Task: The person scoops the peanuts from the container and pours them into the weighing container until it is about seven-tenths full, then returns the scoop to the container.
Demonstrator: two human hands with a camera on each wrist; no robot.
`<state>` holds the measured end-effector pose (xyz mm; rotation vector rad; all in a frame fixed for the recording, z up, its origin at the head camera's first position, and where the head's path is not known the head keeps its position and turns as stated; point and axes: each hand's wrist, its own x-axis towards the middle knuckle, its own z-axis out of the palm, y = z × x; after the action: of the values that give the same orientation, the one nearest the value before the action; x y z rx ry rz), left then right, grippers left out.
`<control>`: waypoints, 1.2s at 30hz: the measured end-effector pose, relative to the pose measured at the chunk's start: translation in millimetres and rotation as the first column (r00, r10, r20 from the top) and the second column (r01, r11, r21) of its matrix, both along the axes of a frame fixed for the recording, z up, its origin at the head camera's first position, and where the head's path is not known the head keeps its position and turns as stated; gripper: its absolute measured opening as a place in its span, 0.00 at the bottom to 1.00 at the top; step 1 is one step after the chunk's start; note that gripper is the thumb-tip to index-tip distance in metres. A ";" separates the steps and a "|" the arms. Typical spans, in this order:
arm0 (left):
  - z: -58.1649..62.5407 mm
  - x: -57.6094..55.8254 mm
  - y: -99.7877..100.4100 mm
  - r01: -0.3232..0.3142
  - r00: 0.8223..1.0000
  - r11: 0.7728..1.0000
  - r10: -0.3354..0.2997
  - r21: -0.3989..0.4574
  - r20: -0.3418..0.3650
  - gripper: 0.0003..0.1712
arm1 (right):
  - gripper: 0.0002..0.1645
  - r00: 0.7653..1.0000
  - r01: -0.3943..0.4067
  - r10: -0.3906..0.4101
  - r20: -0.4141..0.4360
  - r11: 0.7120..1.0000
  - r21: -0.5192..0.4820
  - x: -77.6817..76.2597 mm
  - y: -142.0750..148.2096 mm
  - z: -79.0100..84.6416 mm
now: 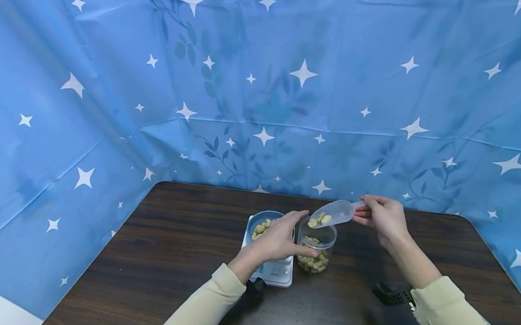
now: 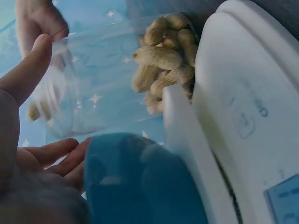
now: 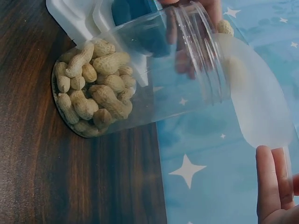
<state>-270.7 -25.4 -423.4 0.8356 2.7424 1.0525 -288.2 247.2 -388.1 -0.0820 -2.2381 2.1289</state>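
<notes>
My right hand grips the handle of a clear plastic scoop, tilted over the mouth of a transparent jar. Several peanuts in their shells lie in the scoop. Around the upper part of the jar curl the thumb and fingers of my left hand. More peanuts cover the jar's bottom, seen best in the right wrist view. To the left, a blue bowl holding peanuts sits on a white kitchen scale, partly hidden by my left hand.
Everything stands on a dark wood-grain table. A blue curtain with white stars hangs along the table's back and left side. The scale's display shows at the edge of the left wrist view.
</notes>
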 end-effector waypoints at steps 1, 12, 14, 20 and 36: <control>0.8 0.6 -2.2 -0.001 1.000 1.000 0.001 0.009 0.000 0.58 | 0.30 1.000 0.003 -0.003 -0.003 1.000 -0.003 0.2 0.3 -0.7; 3.6 -0.5 -39.8 -0.061 0.998 0.998 0.061 0.018 -0.025 0.53 | 0.28 0.999 0.037 -0.039 -0.017 0.994 -0.103 5.6 3.3 0.9; 1.4 -1.9 -46.5 -0.069 0.997 0.997 0.070 0.021 -0.023 0.52 | 0.28 0.999 0.035 -0.039 -0.026 0.990 -0.135 6.3 3.5 1.8; -3.3 -4.5 -63.5 -0.115 0.993 0.992 0.115 0.048 0.014 0.53 | 0.21 0.997 0.030 -0.041 -0.060 0.986 -0.164 6.2 3.5 4.1; -12.1 -7.2 -89.6 -0.127 0.983 0.990 0.134 -0.057 0.123 0.67 | 0.18 0.995 0.037 -0.051 -0.083 0.986 -0.163 0.3 -12.7 5.5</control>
<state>-277.9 -115.0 -435.4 0.5679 2.7343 1.0168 -287.9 234.5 -382.6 -0.0443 -1.9956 2.2413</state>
